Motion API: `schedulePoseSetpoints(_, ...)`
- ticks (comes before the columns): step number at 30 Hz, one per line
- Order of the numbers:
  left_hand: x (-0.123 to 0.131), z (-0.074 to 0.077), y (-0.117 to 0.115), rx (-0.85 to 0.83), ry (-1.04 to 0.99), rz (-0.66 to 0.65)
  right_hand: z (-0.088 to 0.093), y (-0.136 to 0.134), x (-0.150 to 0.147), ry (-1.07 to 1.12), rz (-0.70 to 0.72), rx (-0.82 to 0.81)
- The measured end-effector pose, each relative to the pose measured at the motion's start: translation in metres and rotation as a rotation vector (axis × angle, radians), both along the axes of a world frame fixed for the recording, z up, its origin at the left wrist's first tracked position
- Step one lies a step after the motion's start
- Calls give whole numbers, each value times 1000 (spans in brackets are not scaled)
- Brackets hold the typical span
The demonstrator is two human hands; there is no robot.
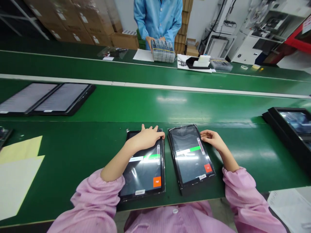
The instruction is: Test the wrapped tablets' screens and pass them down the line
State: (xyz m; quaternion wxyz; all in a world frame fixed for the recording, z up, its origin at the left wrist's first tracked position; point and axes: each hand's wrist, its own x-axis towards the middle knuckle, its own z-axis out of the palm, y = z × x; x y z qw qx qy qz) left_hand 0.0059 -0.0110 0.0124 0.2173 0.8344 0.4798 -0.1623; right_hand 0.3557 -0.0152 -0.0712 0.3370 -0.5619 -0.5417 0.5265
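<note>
Two tablets with lit screens lie before me on the green bench. Across the top of the left tablet rests my left hand, its fingers spread and reaching its upper right corner. The right tablet sits slightly turned on a dark base. At its upper right edge is my right hand, fingers bent loosely beside the side; I cannot tell whether they grip it. Each screen shows a white and green bar and an orange-red box reading "Fail". Clear film sticks out around the tablets' edges.
Two more tablets lie at the left, and a black tray with devices stands at the right. Yellowish paper sheets lie at the lower left. Across the bench, a person in a blue smock holds a stack of clear trays.
</note>
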Motion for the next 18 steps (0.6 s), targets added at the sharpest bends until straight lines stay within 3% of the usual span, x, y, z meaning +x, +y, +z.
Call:
schedulePoseSetpoints(10,2,-9,0,59,-39,20,-1,-1,-2,-21,-23,54)
schedulePoseSetpoints(18,-2,-6,0,46,-54,-15,2,1,-7,34,6,32)
